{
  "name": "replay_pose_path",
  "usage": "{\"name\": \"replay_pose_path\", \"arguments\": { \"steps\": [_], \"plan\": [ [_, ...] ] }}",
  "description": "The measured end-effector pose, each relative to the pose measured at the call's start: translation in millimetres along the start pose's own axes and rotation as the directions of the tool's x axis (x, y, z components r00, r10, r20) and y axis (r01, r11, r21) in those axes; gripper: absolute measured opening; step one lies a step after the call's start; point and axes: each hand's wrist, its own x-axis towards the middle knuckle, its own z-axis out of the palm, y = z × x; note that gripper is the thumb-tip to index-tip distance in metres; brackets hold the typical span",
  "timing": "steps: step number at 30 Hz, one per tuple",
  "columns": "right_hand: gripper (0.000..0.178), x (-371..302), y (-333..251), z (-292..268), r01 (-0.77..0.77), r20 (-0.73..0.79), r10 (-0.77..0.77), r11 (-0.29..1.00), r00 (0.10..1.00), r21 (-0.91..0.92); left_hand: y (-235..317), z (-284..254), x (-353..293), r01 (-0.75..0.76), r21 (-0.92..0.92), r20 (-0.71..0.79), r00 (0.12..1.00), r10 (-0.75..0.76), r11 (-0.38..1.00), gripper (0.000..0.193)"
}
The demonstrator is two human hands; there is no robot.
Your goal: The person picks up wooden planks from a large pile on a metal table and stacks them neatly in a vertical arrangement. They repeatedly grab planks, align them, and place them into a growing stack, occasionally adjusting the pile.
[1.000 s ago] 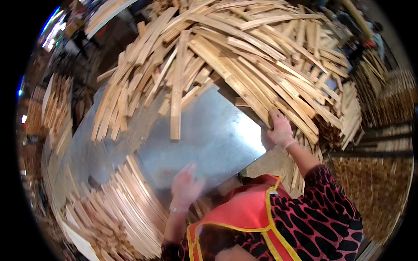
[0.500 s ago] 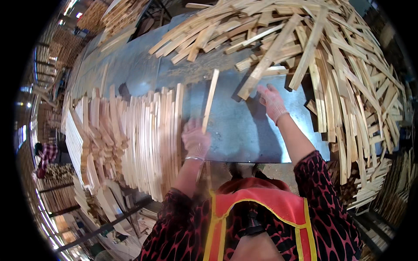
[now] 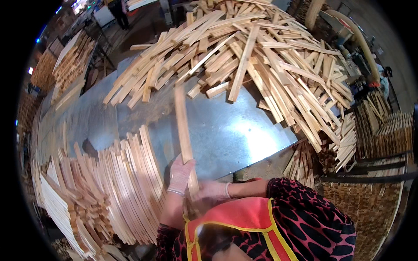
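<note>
A long, flat wooden strip (image 3: 183, 126) stretches away from me over the metal table. My left hand (image 3: 180, 175), in a pale pinkish glove, is closed around its near part. Beside it, my right hand (image 3: 211, 191), gloved as well, is at the strip's lower end close to my apron. Motion smears its fingers, so their grip does not show. Left of my left hand lies a row of wooden strips (image 3: 130, 174) packed side by side, its closest strip just short of my wrist.
A large loose heap of wooden strips (image 3: 270, 65) covers the table's far and right parts. The metal tabletop (image 3: 217, 135) shows between heap and row. Stacked wood (image 3: 361, 217) stands at the right, with more piles (image 3: 74, 65) at the far left. A person (image 3: 116, 12) stands in the distance.
My right hand has come from beside the heap to the held strip's lower end. The strip in my left hand now shows its broad face. The view has shifted.
</note>
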Motion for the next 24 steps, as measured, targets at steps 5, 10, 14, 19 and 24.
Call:
{"name": "replay_pose_path", "arguments": {
  "steps": [5, 10, 14, 19, 24],
  "plan": [
    [0.056, -55.5, -83.1, -85.3, 0.035, -0.147, -0.281, 0.555, 0.948, -0.831, -13.5, -9.5, -45.3, 0.006, 0.787, -0.268, 0.904, 0.334, 0.617, 0.033],
    [0.064, -161.1, -280.1, -231.2, -0.619, -0.458, -0.862, 0.241, 0.217, -0.747, -43.4, -43.3, -95.4, 0.356, 0.934, -0.323, 0.864, 0.387, -0.016, 0.055],
    [0.058, -210.8, -344.9, -334.1, -0.706, -0.748, -0.643, 0.453, 0.164, -0.544, -35.5, -13.8, -38.6, 0.23, 0.968, -0.159, 0.87, 0.467, -0.1, 0.07],
    [0.075, -174.8, -259.2, -269.0, -0.081, -0.672, -0.601, 0.717, 0.433, -0.693, 27.9, 96.4, 38.4, -0.206, 0.93, 0.09, 0.93, 0.355, 0.306, 0.09],
    [0.107, -139.9, -152.3, -217.5, -0.131, -0.52, -0.283, 0.772, 0.806, -0.622, 99.2, 229.4, 109.4, 0.037, 0.103, 0.155, 0.987, -0.052, 0.994, 0.077]
  ]
}}
